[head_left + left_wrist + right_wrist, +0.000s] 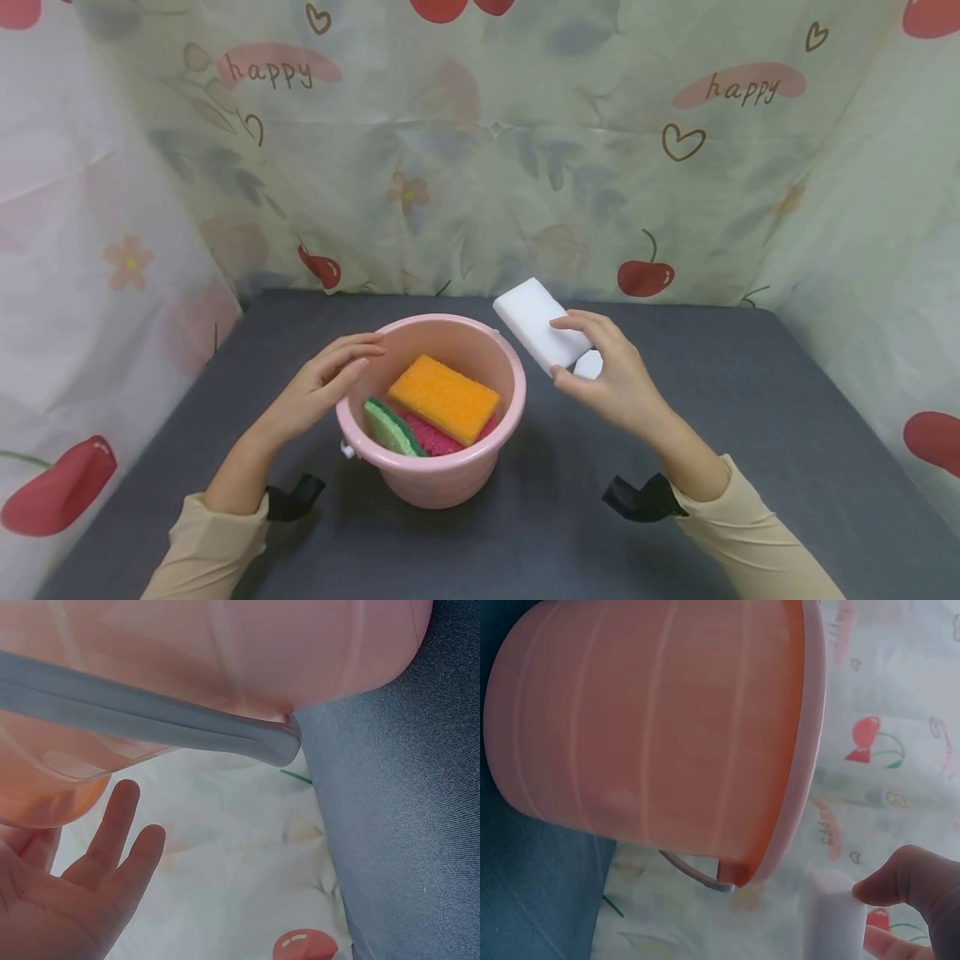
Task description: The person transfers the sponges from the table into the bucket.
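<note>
While the left hand (324, 390) rests relaxed, fingers straight, against the near-left rim of the pink bucket (420, 479), probably steadying it, the bucket sits mid-surface (750, 433) holding an orange sponge (444, 398) on top of a red one (435, 437) and a green one (392, 428). Just right of the bucket and a bit farther back, the right hand (617, 377) pinches a white sponge block (540, 325) in its grip, thumb under and fingers over, held tilted in the air just past the rim; it's a plain, smooth, clean white rectangle.
</note>
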